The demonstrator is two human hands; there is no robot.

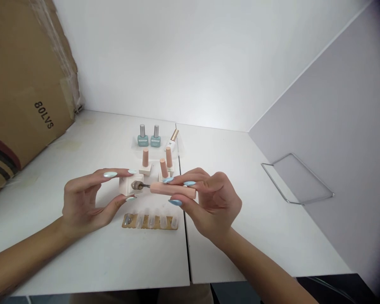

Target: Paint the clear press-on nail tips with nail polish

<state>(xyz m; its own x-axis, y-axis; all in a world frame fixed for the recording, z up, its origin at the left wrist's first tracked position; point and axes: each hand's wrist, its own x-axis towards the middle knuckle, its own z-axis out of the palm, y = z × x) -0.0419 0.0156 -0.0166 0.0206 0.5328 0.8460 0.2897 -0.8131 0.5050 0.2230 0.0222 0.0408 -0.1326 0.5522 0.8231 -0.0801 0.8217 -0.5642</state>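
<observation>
Between thumb and fingers, my left hand (90, 198) holds a square white nail polish bottle (126, 185), tipped so its mouth faces right. My right hand (209, 202) is closed around the long pink handle of a nail polish brush (172, 190). The brush end points left at the bottle's brownish neck; whether its bristles are inside I cannot tell. Below the hands, a brown strip (145, 227) carries several clear false nails (151, 221), and the leftmost nail (127, 219) looks greyish and shiny.
Behind the hands stand pink-capped bottles (145, 162). Farther back, a clear tray (134, 145) holds two teal bottles (142, 139) and a leaning white bottle (172, 141) with a gold cap. A cardboard box (28, 76) is at left, a wire frame (285, 181) at right. A seam (186, 236) divides the table.
</observation>
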